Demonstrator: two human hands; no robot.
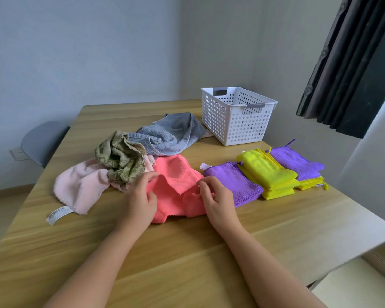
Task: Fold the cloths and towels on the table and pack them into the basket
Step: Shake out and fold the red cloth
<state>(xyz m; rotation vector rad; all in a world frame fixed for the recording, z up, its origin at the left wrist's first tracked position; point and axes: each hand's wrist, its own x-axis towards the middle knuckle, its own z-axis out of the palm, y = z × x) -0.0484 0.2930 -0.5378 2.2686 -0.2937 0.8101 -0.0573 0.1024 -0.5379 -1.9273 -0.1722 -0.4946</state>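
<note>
Left grip point(140, 196) and right grip point(218, 201) were both on the coral cloth point(176, 181), fingers curled and pinching its fabric, left at the left edge, right at the right edge. The cloth lay rumpled and partly folded on the counter point(187, 252), front centre. Just right of it was a folded purple cloth point(233, 181), touching a folded yellow stack point(265, 170); further right, a second purple cloth point(293, 161) sat on another yellow cloth point(309, 183). To the left, unfolded, were a pink towel point(82, 187) with a white label point(58, 214), a green patterned cloth point(120, 158) bunched on top of it, and a grey towel point(171, 134) behind. The white perforated basket point(236, 121) stood upright at the far right of the counter, beside the grey towel; no cloth showed inside it from this angle. A grey chair point(42, 141) stood off the left edge and a dark curtain point(347, 74) hung at upper right.
</note>
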